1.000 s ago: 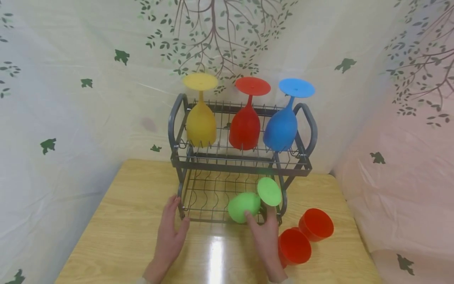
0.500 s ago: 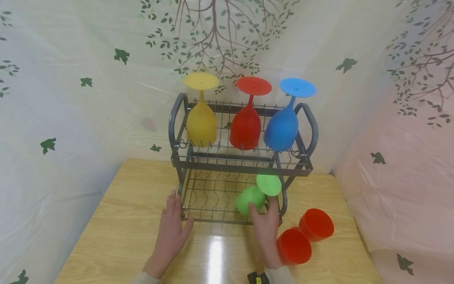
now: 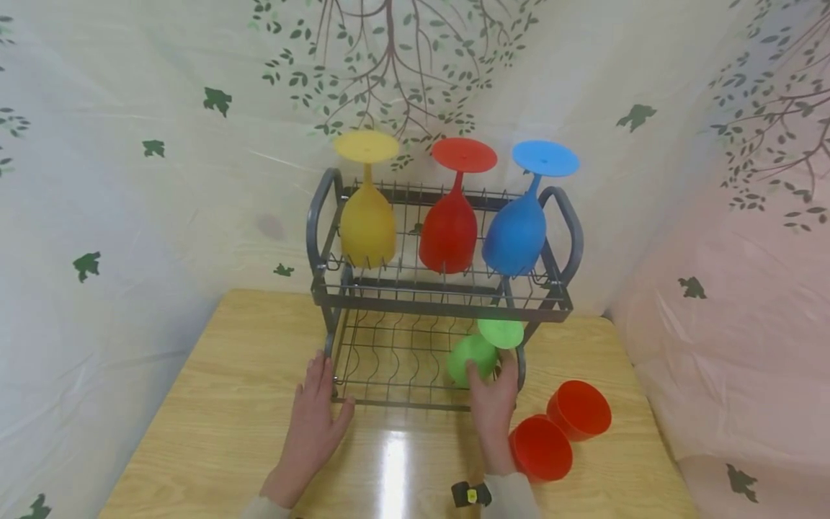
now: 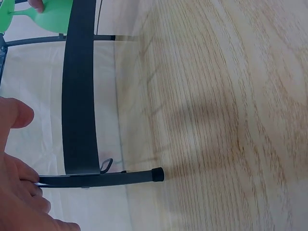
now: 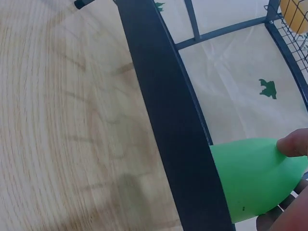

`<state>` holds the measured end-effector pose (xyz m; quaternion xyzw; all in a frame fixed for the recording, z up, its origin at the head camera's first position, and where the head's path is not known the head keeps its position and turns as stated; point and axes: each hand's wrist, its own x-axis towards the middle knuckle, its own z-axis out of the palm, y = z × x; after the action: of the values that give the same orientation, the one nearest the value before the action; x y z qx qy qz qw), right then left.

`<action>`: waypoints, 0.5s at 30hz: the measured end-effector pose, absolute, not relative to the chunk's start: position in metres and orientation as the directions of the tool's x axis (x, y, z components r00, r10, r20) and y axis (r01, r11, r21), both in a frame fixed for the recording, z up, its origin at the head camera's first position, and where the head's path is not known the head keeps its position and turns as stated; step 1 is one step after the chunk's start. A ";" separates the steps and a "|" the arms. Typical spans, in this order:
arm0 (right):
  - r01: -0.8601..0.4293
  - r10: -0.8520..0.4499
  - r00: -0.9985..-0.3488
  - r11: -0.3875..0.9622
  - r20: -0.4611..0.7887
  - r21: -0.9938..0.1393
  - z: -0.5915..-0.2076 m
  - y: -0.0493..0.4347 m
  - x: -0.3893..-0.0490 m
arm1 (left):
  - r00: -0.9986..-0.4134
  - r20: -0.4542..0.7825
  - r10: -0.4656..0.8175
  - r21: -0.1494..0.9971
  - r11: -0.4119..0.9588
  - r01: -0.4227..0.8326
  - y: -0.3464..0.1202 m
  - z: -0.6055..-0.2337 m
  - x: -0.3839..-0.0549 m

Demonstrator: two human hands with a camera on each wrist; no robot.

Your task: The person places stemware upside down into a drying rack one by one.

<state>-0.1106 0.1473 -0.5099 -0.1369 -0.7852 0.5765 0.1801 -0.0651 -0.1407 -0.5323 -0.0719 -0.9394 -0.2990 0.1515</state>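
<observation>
A green plastic wine glass (image 3: 471, 360) lies tilted in the right part of the lower tier of the two-tier dish rack (image 3: 415, 405). My right hand (image 3: 495, 398) grips it, thumb on the bowl, the other fingers partly hidden near the stem. In the right wrist view, the bowl (image 5: 257, 178) shows behind the rack's dark front bar, with the thumb pressed on it. My left hand (image 3: 311, 425) rests against the rack's lower left front corner, its fingers extended in the head view. The left wrist view shows those fingers touching a dark side bar (image 4: 96, 180).
Upside down on the upper tier stand a yellow wine glass (image 3: 367, 227), a red wine glass (image 3: 449, 234) and a blue wine glass (image 3: 515, 234). Two red cups or glasses, one (image 3: 542, 448) nearer and one (image 3: 579, 410) farther, stand right of the rack on the wooden table (image 3: 214, 404).
My right hand has moved the green wine glass right and deeper into the lower tier, and its foot has gone partly behind the upper tier's edge. The left hand has shifted slightly at the corner.
</observation>
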 end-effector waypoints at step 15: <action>0.035 0.434 -0.894 0.316 0.112 -0.948 -0.514 0.149 -0.113 | -0.948 0.315 0.050 0.541 0.811 0.222 -0.141 -0.535 -0.066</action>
<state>-0.1129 0.1485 -0.5145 -0.1480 -0.7917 0.5659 0.1765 -0.0657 -0.1407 -0.5355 -0.0722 -0.9406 -0.2987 0.1445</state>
